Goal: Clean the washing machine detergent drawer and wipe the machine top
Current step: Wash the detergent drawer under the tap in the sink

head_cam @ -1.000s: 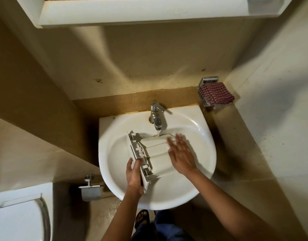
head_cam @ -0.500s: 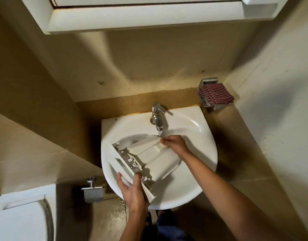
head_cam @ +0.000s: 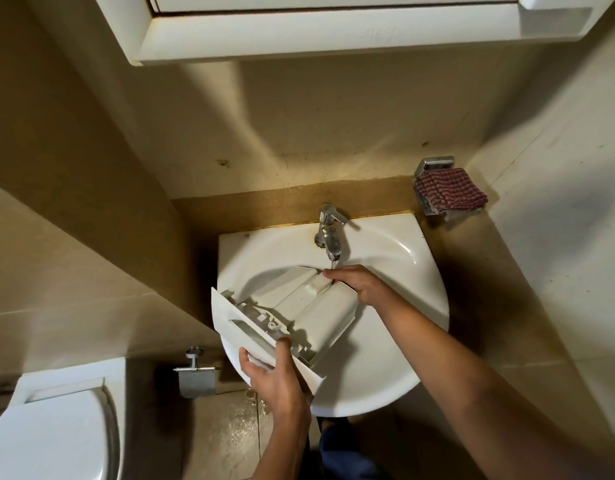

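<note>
A white plastic detergent drawer (head_cam: 309,303) lies tilted across the white wash basin (head_cam: 403,341), underside up, its front panel toward the near left rim. My left hand (head_cam: 278,372) grips that front panel at its near end, thumb on top. My right hand (head_cam: 358,282) holds the drawer's far end just below the chrome tap (head_cam: 328,233), fingers curled over the edge. A thin stream of water falls from the spout onto the fingers.
A red checked cloth (head_cam: 450,194) sits on a metal wall holder right of the basin. A white cabinet (head_cam: 299,32) hangs overhead. A toilet (head_cam: 46,434) and a paper holder (head_cam: 197,375) stand at lower left. The floor below the basin looks wet.
The drawer has been turned from lengthwise to slanting across the basin. My left hand slid to the front panel's near end, and my right hand went from flat on the drawer to gripping its far end.
</note>
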Demonstrator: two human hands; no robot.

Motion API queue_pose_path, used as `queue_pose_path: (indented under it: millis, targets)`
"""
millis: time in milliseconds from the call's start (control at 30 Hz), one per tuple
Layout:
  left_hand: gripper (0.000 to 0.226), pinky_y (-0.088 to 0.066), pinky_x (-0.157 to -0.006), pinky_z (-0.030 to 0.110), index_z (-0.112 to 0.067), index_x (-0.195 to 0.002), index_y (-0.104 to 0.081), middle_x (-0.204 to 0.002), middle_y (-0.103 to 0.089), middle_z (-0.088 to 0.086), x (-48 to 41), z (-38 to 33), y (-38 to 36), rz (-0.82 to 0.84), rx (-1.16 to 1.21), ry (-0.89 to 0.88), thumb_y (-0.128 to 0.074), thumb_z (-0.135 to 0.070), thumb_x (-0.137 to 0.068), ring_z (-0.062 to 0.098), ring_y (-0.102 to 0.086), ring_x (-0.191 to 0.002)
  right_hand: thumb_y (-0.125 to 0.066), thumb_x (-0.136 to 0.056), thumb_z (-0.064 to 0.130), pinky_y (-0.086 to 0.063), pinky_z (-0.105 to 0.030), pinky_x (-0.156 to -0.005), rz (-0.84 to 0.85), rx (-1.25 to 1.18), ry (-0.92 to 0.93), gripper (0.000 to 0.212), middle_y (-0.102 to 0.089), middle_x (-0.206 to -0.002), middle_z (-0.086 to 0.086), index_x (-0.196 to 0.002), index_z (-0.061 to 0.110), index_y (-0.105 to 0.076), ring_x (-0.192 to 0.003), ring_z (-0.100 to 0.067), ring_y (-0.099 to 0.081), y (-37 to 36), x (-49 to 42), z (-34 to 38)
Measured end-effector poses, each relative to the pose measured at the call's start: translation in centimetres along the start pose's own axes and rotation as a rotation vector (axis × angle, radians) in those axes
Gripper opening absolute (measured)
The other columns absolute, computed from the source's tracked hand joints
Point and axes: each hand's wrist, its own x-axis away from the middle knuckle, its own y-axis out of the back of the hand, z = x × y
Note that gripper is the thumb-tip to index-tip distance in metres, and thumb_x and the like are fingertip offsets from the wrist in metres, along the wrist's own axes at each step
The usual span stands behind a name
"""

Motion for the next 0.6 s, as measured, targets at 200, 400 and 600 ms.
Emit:
queue_pose_path:
  millis: [200, 400, 600]
  targets:
    - [0.117, -0.042, -0.097, 0.037, -0.030, -0.149, -0.019, -0.140, -0.042, 0.011, 1.9, -0.9, -2.6, -0.067, -0.083, 0.033, -0.070, -0.052, -0.046, 0.027, -0.050, -0.117, -0.073, -0.082, 0.014, -0.048, -0.026, -0.075, -0.125, 0.128, 0.093, 0.022, -0.068, -0.082, -0.006, -0.100, 0.000, -0.071, -0.072, -0.016, -0.062, 0.0, -1.1, 1.8]
    - [0.108, -0.037, -0.079, 0.033, -0.025, -0.151, -0.012, -0.140, -0.037, 0.018, 2.5, -2.5, -5.0, -0.110, -0.086, 0.209, -0.078, -0.048, -0.069, 0.027, -0.044, -0.094, -0.077, -0.076, 0.005, -0.045, -0.014, -0.064, -0.045, 0.235, 0.175, 0.026, -0.068, -0.078, 0.002, -0.101, 0.002, -0.072, -0.069, -0.007, -0.060, 1.2, -0.7, 3.4]
    - [0.114, -0.049, -0.092, 0.044, -0.032, -0.150, -0.012, -0.133, -0.048, 0.013, 1.1, -1.3, -3.9, -0.070, -0.016, 0.223, -0.080, -0.049, -0.059, 0.031, -0.055, -0.106, -0.083, -0.071, 0.016, -0.042, -0.019, -0.070, -0.150, 0.374, 0.286, 0.029, -0.069, -0.086, -0.002, -0.096, 0.005, -0.074, -0.077, -0.010, -0.058, 1.0, -1.6, 2.6]
